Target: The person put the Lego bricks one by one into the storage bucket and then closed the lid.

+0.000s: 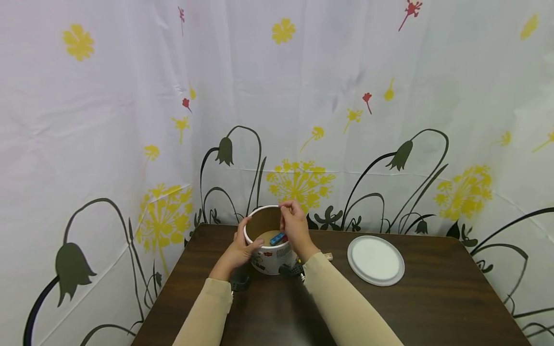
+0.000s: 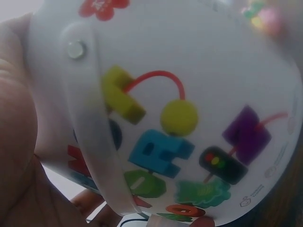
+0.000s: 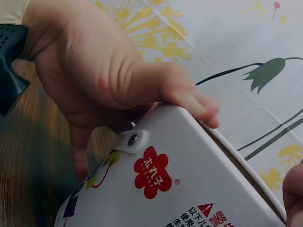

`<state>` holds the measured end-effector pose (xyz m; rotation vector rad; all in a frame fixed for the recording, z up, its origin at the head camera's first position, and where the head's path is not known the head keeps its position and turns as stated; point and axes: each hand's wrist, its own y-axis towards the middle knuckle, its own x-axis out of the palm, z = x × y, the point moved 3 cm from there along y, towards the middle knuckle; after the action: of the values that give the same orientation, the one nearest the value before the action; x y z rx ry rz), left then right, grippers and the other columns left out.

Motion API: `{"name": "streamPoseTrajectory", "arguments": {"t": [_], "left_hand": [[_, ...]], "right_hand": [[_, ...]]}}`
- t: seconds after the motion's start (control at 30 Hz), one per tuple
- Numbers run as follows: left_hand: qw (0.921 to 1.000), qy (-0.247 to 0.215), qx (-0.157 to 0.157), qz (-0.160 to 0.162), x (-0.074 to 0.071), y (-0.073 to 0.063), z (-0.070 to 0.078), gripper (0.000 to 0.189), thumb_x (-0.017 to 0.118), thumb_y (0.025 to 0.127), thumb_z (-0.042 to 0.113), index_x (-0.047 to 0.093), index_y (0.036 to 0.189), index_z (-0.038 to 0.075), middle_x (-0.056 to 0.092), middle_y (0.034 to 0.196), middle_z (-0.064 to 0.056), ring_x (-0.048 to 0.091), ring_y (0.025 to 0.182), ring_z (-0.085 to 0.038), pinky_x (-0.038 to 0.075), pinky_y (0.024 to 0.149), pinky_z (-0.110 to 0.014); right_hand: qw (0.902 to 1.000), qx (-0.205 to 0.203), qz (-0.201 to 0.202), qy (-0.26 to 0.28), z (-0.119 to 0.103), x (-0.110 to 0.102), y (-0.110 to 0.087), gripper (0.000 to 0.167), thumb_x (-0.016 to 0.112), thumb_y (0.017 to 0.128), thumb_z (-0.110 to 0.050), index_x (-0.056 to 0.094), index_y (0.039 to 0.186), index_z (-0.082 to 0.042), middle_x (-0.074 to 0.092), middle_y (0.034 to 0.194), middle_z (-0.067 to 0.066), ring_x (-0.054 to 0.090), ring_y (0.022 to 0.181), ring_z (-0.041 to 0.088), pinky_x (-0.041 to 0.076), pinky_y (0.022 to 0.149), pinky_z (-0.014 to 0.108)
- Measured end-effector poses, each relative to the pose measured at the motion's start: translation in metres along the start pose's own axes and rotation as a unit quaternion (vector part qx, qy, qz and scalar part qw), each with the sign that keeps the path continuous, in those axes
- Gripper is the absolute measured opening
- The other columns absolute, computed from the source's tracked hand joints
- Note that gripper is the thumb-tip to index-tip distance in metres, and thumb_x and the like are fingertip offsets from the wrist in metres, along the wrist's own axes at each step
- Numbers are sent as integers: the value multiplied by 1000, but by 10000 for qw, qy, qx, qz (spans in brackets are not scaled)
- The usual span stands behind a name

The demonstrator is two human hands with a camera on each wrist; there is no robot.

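A white bucket [image 1: 268,259] with a printed side stands tilted on the dark table. My left hand [image 1: 243,247] grips its left side, thumb over the front rim; in the right wrist view that thumb [image 3: 199,106] presses on the rim beside a red flower logo. Over the right part of the opening is my right hand [image 1: 295,226], its fingers curled in. Whether they pinch anything is hidden. Inside the bucket lies a blue block [image 1: 277,238] with something red beside it. Colourful toy pictures and a pale strap handle [image 2: 87,123] show in the left wrist view.
A round white lid [image 1: 375,260] lies on the table [image 1: 428,288] right of the bucket. Close to the right sleeve sits a small wooden piece [image 1: 329,256], partly covered. A white curtain [image 1: 346,53] with printed flowers hangs behind the table's far edge.
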<state>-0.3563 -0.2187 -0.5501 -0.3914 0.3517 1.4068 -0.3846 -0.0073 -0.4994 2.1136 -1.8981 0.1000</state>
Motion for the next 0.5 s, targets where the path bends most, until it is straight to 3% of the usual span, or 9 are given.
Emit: {"name": "streamPoseTrajectory", "arguments": {"t": [0.13,0.3,0.4,0.5], "left_hand": [[10000,-48,15,15,2,-1,-1,103,79,91,57,14,169,35,29,158,-33,42,142,-56,35,120,-73],[10000,20,-12,77,2,-2,-3,103,80,90,55,16,169,36,31,157,-33,44,141,-56,37,119,-72],[10000,-24,9,80,0,0,-2,103,79,90,55,16,169,37,30,158,-32,44,141,-56,38,119,-71],[10000,-64,-6,64,0,-1,-2,103,79,90,54,15,169,37,30,159,-32,44,142,-56,38,119,-70]], "right_hand": [[9970,-290,-34,724,0,-5,-4,20,51,115,-15,56,124,3,48,74,-2,45,58,12,37,52,25],[9784,-615,-70,1973,-1,-18,-13,11,47,115,-10,57,115,-6,47,74,-1,43,57,11,34,50,24],[9713,-605,-6,2299,-1,-31,-19,11,47,114,-11,57,113,-8,46,75,-1,43,57,10,34,51,24],[9714,-464,119,2324,4,-46,-30,10,47,114,-10,57,113,-7,46,76,-2,41,57,10,34,51,24]]}}
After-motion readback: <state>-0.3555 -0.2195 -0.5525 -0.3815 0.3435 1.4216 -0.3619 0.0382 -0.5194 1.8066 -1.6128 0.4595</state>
